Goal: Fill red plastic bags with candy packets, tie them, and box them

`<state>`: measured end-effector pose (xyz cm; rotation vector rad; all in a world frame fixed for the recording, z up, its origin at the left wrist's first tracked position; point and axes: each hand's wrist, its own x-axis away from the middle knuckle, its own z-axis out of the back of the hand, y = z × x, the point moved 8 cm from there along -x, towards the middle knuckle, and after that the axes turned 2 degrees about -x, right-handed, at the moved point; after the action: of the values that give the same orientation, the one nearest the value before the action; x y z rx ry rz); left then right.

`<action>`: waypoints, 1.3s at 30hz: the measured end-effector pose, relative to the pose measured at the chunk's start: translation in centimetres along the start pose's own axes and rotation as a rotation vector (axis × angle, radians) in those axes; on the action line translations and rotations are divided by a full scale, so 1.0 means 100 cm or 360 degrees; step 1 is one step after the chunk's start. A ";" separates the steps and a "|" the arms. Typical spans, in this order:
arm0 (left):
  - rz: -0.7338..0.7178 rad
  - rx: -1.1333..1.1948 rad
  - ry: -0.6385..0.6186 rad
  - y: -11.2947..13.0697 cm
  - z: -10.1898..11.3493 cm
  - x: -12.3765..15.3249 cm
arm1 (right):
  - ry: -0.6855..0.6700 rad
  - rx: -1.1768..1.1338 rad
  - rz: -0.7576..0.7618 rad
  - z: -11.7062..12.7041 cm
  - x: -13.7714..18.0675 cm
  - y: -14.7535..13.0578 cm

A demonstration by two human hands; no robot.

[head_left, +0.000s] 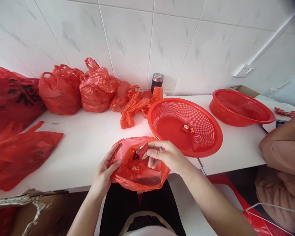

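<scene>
At the front edge of a white worktop [83,144], a small red packet [143,151] is pinched between the thumb and fingers of the right hand [166,155] at the mouth of a thin, crinkled plastic bag [137,185], whose side is gripped by the left hand [105,168]. Inside, glossy wrapped pieces [137,169] are gathered. Just beyond, two loose packets [192,130] are contained in a round, perforated plastic basket [169,126]; along the back edge, bulging carrier bags [98,93] are lined up.

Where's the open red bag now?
Head view, lower centre: open red bag at the front edge of the table, left hand on its rim, just front-left of the nearer red colander.
</scene>
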<state>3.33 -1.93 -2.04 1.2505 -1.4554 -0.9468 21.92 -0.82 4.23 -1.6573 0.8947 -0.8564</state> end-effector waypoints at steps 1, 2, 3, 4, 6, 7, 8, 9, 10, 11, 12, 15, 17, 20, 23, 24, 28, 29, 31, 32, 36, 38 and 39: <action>0.0002 -0.0001 0.0006 0.000 0.001 0.001 | 0.0014 0.0017 -0.0021 0.001 -0.001 0.002; 0.0007 -0.0001 0.0013 -0.001 0.002 0.001 | 0.0030 0.0052 -0.0025 0.002 -0.001 0.003; 0.0011 -0.0002 0.0018 -0.001 0.003 0.002 | 0.0043 0.0100 -0.0014 0.003 -0.001 0.003; 0.0013 -0.0008 0.0023 -0.002 0.004 0.002 | 0.0055 0.0158 0.0003 0.004 -0.001 0.001; 0.0019 -0.0026 0.0026 -0.004 0.006 0.002 | 0.0078 0.0276 0.0035 0.006 0.001 -0.004; 0.0024 -0.0033 0.0027 -0.006 0.006 0.002 | 0.0091 0.0322 0.0045 0.006 0.002 -0.006; 0.0026 -0.0039 0.0027 -0.007 0.007 0.002 | 0.0102 0.0354 0.0052 0.006 0.003 -0.008; 0.0022 -0.0042 0.0027 -0.007 0.007 0.002 | 0.0108 0.0374 0.0056 0.006 0.004 -0.009; 0.0014 -0.0046 0.0022 -0.007 0.006 0.001 | 0.0111 0.0383 0.0059 0.006 0.004 -0.009; 0.0006 -0.0054 0.0005 -0.008 0.005 0.001 | 0.0111 0.0384 0.0063 0.005 0.005 -0.009; -0.0004 -0.0066 -0.0017 -0.008 0.004 0.001 | 0.0114 0.0378 0.0072 0.005 0.005 -0.009; -0.0026 -0.0095 -0.0046 -0.008 0.004 0.001 | 0.0154 0.0234 0.0082 0.005 0.004 -0.004; -0.0025 -0.0086 -0.0034 -0.009 0.006 0.001 | 0.0203 0.0028 0.0056 0.006 0.003 0.001; 0.0006 -0.0063 -0.0055 -0.011 0.006 0.002 | 0.0211 -0.0256 0.0007 0.003 0.003 0.007; 0.0011 -0.0044 -0.0050 -0.011 0.005 0.003 | 0.0187 -0.0415 0.0007 -0.001 0.003 0.008; 0.0011 -0.0038 -0.0034 -0.010 0.004 0.004 | 0.0186 -0.0453 0.0011 -0.002 0.004 0.007; 0.0013 -0.0054 0.0019 -0.007 0.002 0.005 | 0.0197 -0.0545 0.0007 -0.001 0.004 0.006; 0.0011 -0.0061 0.0024 -0.007 0.002 0.005 | 0.0198 -0.0546 0.0007 0.000 0.005 0.007; 0.0006 -0.0066 0.0016 -0.007 0.002 0.005 | 0.0176 -0.0495 -0.0004 0.000 0.004 0.011; 0.0004 -0.0066 0.0012 -0.008 0.002 0.005 | 0.0157 -0.0420 -0.0020 -0.001 0.004 0.014; 0.0005 -0.0062 0.0024 -0.009 0.004 0.004 | 0.0260 0.0231 -0.0037 0.008 0.007 0.022; 0.0005 -0.0053 0.0037 -0.008 0.005 0.004 | 0.0358 0.0484 0.0004 0.019 0.010 0.012; 0.0001 -0.0049 0.0037 -0.007 0.004 0.005 | 0.0400 0.0565 0.0040 0.026 0.011 0.003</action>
<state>3.08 -2.55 -2.75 1.2343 -1.4183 -0.9480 24.70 -0.71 3.50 -1.2475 0.8714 -1.1514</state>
